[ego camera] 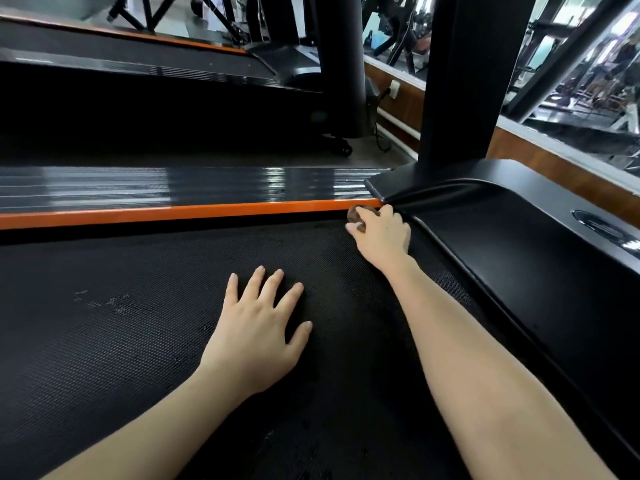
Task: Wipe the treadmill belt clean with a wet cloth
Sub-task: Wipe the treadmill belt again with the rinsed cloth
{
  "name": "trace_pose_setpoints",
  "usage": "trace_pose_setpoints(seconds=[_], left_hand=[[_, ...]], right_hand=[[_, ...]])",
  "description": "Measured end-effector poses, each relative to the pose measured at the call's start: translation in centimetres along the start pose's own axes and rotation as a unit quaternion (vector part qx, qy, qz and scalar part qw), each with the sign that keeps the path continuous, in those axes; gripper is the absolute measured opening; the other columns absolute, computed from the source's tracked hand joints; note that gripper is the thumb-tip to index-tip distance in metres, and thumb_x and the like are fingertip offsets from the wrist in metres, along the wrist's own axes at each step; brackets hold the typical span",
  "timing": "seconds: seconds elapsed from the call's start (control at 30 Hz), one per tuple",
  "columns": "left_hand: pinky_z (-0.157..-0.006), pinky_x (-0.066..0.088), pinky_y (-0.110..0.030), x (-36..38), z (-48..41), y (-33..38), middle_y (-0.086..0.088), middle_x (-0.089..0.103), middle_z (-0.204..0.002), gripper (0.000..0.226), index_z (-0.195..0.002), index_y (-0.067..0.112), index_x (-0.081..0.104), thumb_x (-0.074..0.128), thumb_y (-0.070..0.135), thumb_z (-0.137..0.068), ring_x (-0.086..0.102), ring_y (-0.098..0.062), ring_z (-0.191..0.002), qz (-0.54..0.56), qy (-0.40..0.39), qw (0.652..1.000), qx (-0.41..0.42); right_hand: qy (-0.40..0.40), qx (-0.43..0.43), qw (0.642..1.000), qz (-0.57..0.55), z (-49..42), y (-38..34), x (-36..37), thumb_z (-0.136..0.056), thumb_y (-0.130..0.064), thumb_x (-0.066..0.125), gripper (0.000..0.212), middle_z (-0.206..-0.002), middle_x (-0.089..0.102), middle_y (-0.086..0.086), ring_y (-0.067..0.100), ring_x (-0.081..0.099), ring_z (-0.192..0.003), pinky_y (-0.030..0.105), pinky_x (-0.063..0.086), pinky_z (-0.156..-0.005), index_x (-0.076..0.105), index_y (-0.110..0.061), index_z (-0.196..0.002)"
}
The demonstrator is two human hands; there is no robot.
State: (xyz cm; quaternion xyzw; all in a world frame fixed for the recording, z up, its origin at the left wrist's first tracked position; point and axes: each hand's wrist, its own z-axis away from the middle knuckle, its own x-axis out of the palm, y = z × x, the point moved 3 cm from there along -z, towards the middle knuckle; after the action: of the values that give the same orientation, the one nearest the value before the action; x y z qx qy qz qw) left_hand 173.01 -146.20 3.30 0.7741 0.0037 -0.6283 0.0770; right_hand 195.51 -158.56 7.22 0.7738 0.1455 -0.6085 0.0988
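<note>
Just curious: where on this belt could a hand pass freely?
The belt lies bare left of the left hand, up to the orange rail. Tight at the corner where the right hand grips the cloth.

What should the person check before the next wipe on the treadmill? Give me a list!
1. The right hand grips the brown cloth: ok.
2. The cloth touches the belt, at the far corner by the orange rail: ok.
3. The cloth is wet enough: cannot tell.
4. The left hand is clear of the cloth: ok, it lies flat on the belt, apart from it.
5. The belt is clean: not ok, pale marks show to the left of the left hand.
</note>
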Motion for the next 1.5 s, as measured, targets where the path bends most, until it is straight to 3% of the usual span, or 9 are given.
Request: trace_pose_setpoints(seconds=[0.27,0.47,0.7,0.93,1.1,1.2,1.33,1.43,1.5], left_hand=[[-0.117,0.001,-0.052,-0.6,0.1,0.1,-0.004,0.021,-0.156,0.085,-0.148,0.032,0.025,-0.005,0.064,-0.074,0.007,-0.027,-0.146,0.016,-0.034,0.999,-0.011],[-0.116,0.003,-0.052,-0.8,0.2,0.2,-0.005,0.022,-0.156,0.086,-0.147,0.030,0.025,-0.004,0.064,-0.074,0.009,-0.027,-0.145,-0.001,-0.046,0.999,-0.012],[-0.117,0.002,-0.051,-0.9,0.1,0.2,-0.007,0.021,-0.156,0.062,-0.147,0.028,0.027,0.028,0.058,-0.092,0.008,-0.027,-0.145,0.017,-0.053,0.998,-0.013],[-0.116,0.004,-0.052,-2.9,0.8,0.5,-0.012,0.032,-0.150,0.062,-0.144,0.022,0.034,0.040,0.053,-0.091,0.017,-0.029,-0.143,0.057,-0.030,0.997,-0.030],[-0.116,0.009,-0.050,-8.8,8.6,0.0,-0.006,0.039,-0.148,0.059,-0.138,0.026,0.046,0.024,0.055,-0.090,0.024,-0.027,-0.141,0.128,0.044,0.991,0.003],[-0.113,0.017,-0.056,-8.6,15.2,-0.9,-0.007,0.047,-0.142,0.056,-0.133,0.028,0.054,0.024,0.051,-0.092,0.033,-0.032,-0.137,0.077,0.021,0.995,0.057],[-0.113,0.014,-0.056,-5.7,19.6,-2.9,-0.011,0.047,-0.141,0.057,-0.135,0.025,0.051,0.022,0.051,-0.094,0.033,-0.036,-0.135,0.052,-0.045,0.997,0.026],[-0.114,0.013,-0.054,-4.8,19.8,-3.2,-0.013,0.044,-0.143,0.058,-0.138,0.023,0.048,0.023,0.051,-0.093,0.029,-0.035,-0.138,0.054,-0.048,0.997,0.022],[-0.114,0.014,-0.055,-4.9,19.7,-3.0,-0.014,0.044,-0.143,0.058,-0.138,0.021,0.048,0.024,0.050,-0.093,0.029,-0.035,-0.138,0.059,-0.040,0.997,0.022]], right_hand=[[-0.008,-0.094,0.994,-0.056,8.5,-1.5,-1.9,-0.089,-0.062,0.046,0.055,-0.112,0.051,0.004,0.024,0.052,-0.103,0.031,0.040,-0.077,0.051,-0.031,-0.134],[0.058,-0.254,0.962,-0.082,19.1,1.0,-4.2,-0.089,-0.067,0.032,0.065,-0.085,0.054,0.003,0.021,0.057,-0.070,0.030,0.046,-0.054,0.067,-0.020,-0.117],[0.040,-0.002,0.998,-0.040,15.9,1.9,-3.1,-0.093,-0.047,0.050,0.037,-0.107,0.053,0.008,0.032,0.054,-0.094,0.036,0.040,-0.076,0.060,-0.034,-0.126],[0.036,-0.248,0.960,-0.121,28.2,1.3,-6.2,-0.087,-0.043,0.048,0.038,-0.083,0.055,0.007,0.028,0.054,-0.066,0.035,0.048,-0.053,0.067,-0.028,-0.116],[0.036,0.078,0.996,0.010,22.5,11.2,-5.8,-0.095,-0.042,0.045,0.038,-0.109,0.053,0.015,0.039,0.055,-0.099,0.044,0.048,-0.081,0.056,-0.034,-0.130],[0.000,0.124,0.992,0.039,23.5,10.2,-6.1,-0.097,-0.039,0.045,0.039,-0.115,0.049,0.017,0.039,0.050,-0.104,0.044,0.041,-0.085,0.052,-0.032,-0.134],[0.021,-0.069,0.996,-0.060,32.0,3.2,-7.8,-0.088,-0.040,0.047,0.039,-0.088,0.054,0.015,0.036,0.055,-0.071,0.040,0.046,-0.061,0.065,-0.025,-0.120],[-0.060,-0.270,0.955,-0.110,38.1,0.9,-9.5,-0.090,-0.039,0.048,0.037,-0.087,0.055,0.009,0.025,0.049,-0.067,0.034,0.040,-0.057,0.060,-0.027,-0.122],[-0.064,-0.287,0.952,-0.089,38.3,2.2,-9.8,-0.090,-0.038,0.049,0.036,-0.087,0.056,0.010,0.026,0.050,-0.066,0.033,0.040,-0.057,0.058,-0.028,-0.123]])
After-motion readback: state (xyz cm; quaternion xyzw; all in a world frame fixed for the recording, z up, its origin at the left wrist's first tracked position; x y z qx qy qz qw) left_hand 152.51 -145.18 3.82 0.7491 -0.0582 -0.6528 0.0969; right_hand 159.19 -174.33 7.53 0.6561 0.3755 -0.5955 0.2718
